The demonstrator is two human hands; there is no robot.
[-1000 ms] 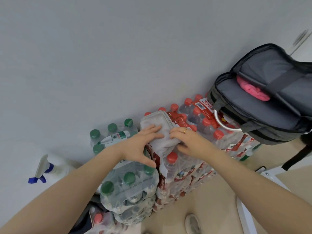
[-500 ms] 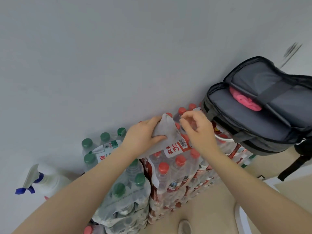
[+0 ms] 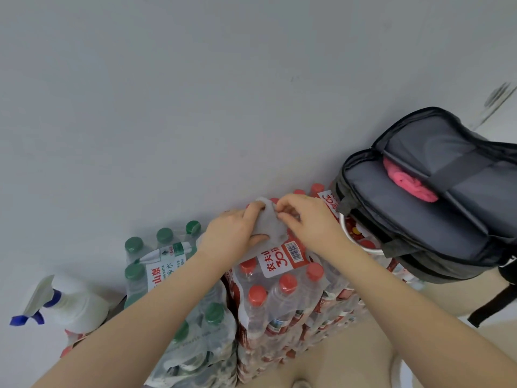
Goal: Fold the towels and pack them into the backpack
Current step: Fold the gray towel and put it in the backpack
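- Head view: the left hand (image 3: 233, 233) grips a folded grey towel (image 3: 270, 225), thumb under the bundle and fingers curled over its upper left edge
- The right hand (image 3: 310, 219) pinches the towel's upper right edge, fingertips drawn narrow onto the cloth; which fingers actually close on it I cannot tell
- The towel sits between the two hands, held just above a shrink-wrapped pack of red-capped water bottles (image 3: 282, 289); whether its lower edge touches the wrap is not clear
- The bundle's long axis runs from lower left up towards the wall (image 3: 195, 107), tilted rather than flat
- The open backpack (image 3: 436, 228) lies to the right of the towel, resting on more red-capped bottles, its mouth facing the camera
- A pink towel (image 3: 408, 180) is already tucked under a strap inside the backpack's upper compartment
- The turning relation: the backpack's opening lies to the right of both hands, and the right hand is the nearer one, so the bundle would likely travel rightward with that hand leading
- Judged from this, the fold looks nearly finished and packing of the grey towel is not yet done
- To the left stand a pack of green-capped bottles (image 3: 165, 261) and a white spray bottle (image 3: 70, 303), well apart from the backpack
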